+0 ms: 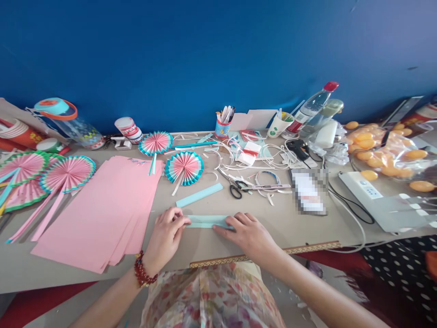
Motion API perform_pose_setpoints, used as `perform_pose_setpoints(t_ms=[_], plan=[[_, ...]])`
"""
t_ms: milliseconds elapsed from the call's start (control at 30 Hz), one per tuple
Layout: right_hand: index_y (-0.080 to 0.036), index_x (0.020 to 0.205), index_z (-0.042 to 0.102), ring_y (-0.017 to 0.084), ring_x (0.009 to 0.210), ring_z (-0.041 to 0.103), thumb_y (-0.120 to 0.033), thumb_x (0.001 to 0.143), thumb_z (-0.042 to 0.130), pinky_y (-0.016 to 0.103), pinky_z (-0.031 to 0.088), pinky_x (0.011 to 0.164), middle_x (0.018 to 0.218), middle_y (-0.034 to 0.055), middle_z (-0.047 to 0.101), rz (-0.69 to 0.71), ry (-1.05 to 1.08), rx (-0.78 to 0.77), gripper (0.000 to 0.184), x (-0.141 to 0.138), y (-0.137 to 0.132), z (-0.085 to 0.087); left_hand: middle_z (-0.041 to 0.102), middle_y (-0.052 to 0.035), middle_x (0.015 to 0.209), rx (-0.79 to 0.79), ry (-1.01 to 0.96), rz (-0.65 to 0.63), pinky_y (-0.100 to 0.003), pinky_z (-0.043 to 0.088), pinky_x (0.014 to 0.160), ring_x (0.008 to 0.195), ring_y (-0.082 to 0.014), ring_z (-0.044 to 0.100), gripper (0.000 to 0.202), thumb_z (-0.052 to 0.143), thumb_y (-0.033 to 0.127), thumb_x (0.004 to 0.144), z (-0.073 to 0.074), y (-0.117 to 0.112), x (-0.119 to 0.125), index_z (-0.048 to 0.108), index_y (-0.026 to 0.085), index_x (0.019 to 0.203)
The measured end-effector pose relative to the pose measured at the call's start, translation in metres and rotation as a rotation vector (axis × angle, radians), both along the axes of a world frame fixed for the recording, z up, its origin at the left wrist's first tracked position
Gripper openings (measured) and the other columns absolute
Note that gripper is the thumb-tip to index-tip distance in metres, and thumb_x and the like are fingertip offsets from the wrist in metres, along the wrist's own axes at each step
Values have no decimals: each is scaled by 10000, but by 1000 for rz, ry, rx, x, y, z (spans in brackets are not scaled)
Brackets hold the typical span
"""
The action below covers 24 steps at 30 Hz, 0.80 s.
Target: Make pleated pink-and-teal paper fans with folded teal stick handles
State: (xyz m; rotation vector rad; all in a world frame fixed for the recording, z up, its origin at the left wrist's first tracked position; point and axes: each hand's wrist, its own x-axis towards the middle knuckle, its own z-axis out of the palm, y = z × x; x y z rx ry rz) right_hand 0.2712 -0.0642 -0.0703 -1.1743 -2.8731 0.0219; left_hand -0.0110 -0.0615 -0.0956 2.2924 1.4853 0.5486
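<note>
A light blue-green paper strip point(202, 222) lies near the table's front edge, with a fold line along its length. My left hand point(168, 228) pinches its left end between thumb and fingers. At the other end, my right hand point(247, 232) grips the strip with bent fingers on top and the thumb along the lower edge. Just beyond it rests another light blue strip point(200, 195), set at a slant. Behind that are two pleated paper fans, a pink and teal one point(184, 168) and a second round fan point(155, 145). Dark-handled scissors point(236, 189) lie to the right.
Pink paper sheets point(92, 214) are stacked at left, with more fans point(67, 174) beside them. A pen cup point(223, 128), a tilted plastic bottle point(311, 109), a phone point(309, 191), a power strip point(368, 191) and bagged orange fruits point(382, 150) stand or lie farther off.
</note>
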Motion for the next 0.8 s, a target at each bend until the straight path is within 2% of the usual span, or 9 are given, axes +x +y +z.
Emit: perform_pose_setpoints(t_ms=[200,267,333,367,433,500,567,667,800], plan=[[-353,1289,592,235,864,515,-115,836,674,362,375,731,990,60,623,-12,-14,-4,518,-1,1,1,557,-57,1015,7,23,12,-372,484,797,954,-229,582,206,457,139,944,1,-1,-4,633,240,981],[-357,1294,588,236,857,513,-126,844,674,363,373,724,987,60,624,-12,-25,2,513,-2,1,1,576,-76,1038,47,75,51,-396,484,810,964,-247,580,192,469,149,940,5,-5,-2,641,225,977],[-356,1289,593,234,849,511,-134,851,676,362,370,721,973,60,625,-7,-32,3,498,-2,1,1,605,-98,1096,124,142,58,-440,469,866,999,-269,574,219,476,167,944,9,-11,6,653,223,1060],[-354,1283,599,233,848,510,-140,854,679,361,368,721,967,60,626,-6,-33,2,485,-3,1,1,619,-104,1147,167,169,23,-464,450,916,1036,-279,568,271,471,178,952,11,-15,12,643,234,1154],[-349,1263,612,232,853,511,-164,863,688,361,368,728,961,59,627,-7,-34,1,448,-4,2,1,600,-86,1317,193,227,-170,-506,358,1069,1163,-282,535,383,476,284,981,11,-22,25,547,264,1356],[-339,1246,622,235,863,513,-190,867,695,366,371,739,970,57,629,-7,-36,2,414,-4,2,1,474,-79,1507,222,297,-321,-546,258,1148,1334,-315,425,592,453,536,966,9,-27,38,437,215,1463],[-330,1240,623,237,862,514,-194,863,698,370,373,743,966,58,629,-2,-35,2,408,-3,2,1,355,-104,1590,232,357,-351,-573,202,1171,1443,-332,300,808,371,696,917,4,-28,44,344,156,1517],[-337,1243,620,235,857,513,-155,839,696,367,377,739,959,63,627,6,-27,-12,449,-3,3,2,296,-141,1610,190,394,-334,-567,182,1185,1487,-312,249,879,303,727,912,-1,-28,35,246,131,1555],[-353,1257,608,240,862,513,-100,818,678,367,383,743,980,66,625,-4,-28,-17,512,-2,2,1,315,-152,1600,199,396,-302,-544,136,1204,1488,-310,262,866,346,687,929,-1,-31,0,191,124,1569]])
